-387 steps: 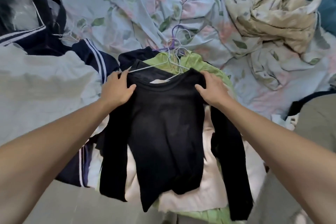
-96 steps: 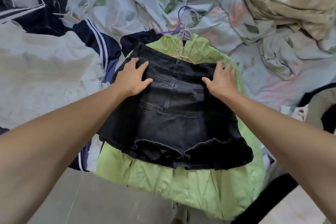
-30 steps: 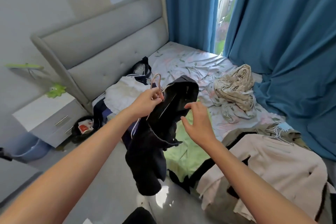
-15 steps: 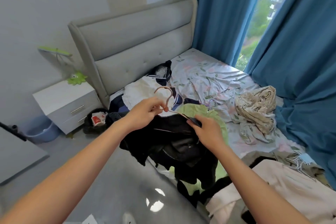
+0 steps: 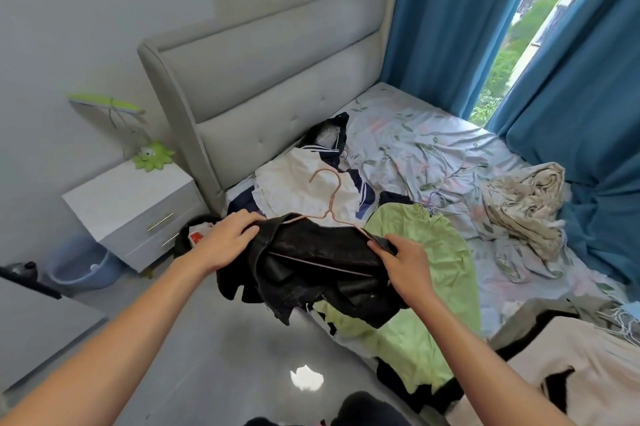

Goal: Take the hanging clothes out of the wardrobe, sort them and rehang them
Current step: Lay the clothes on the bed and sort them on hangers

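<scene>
**Black garment held level on its hanger, off the bed's near edge**

The bed (image 5: 433,148) is lying beyond. The black garment (image 5: 322,270) is spanning both hands, long axis left-right. The left hand (image 5: 227,240) and right hand (image 5: 407,261) are each gripping one end, fingers curled; pink hanger (image 5: 330,204) hook pointing away.

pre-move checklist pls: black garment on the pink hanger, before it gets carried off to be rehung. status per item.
1. Left hand grips the black garment at the hanger's left end: ok.
2. Right hand grips the garment at the hanger's right end: ok.
3. Pink hanger hook free and upright, snagged on nothing: ok.
4. Garment seated evenly on the hanger: not ok, it is bunched with folds drooping below.
5. Garment lifted off the green garment on the bed: cannot tell, its lower edge overlaps the green fabric in the picture.
6. Clips or fastening to the hanger: cannot tell, hidden in the folds.
</scene>
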The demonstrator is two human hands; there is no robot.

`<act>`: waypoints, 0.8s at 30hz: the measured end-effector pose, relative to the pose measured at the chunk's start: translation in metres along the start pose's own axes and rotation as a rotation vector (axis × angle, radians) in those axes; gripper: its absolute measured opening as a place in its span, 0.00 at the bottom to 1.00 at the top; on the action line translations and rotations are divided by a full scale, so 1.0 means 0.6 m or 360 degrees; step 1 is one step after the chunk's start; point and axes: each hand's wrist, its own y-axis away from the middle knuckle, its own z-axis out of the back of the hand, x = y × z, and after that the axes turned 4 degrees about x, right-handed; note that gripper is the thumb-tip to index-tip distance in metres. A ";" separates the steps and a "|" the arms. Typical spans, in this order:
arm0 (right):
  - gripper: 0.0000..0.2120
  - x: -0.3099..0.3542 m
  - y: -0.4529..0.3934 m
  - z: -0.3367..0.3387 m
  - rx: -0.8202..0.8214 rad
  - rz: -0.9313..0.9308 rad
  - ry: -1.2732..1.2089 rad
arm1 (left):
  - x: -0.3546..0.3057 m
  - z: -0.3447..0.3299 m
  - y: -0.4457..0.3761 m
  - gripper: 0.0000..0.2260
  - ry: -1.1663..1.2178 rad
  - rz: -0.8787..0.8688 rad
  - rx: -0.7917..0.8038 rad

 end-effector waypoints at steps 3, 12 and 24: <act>0.23 0.007 -0.051 -0.034 0.0023 -0.0072 -0.0094 | 0.042 0.004 -0.047 0.07 -0.0096 0.0008 -0.0180; 0.21 -0.007 -0.247 -0.158 0.0182 -0.0239 -0.0208 | 0.138 0.055 -0.206 0.08 -0.0338 0.0073 -0.0293; 0.22 0.004 -0.467 -0.225 0.0283 -0.0481 -0.0268 | 0.227 0.145 -0.471 0.08 -0.0480 0.0042 -0.0085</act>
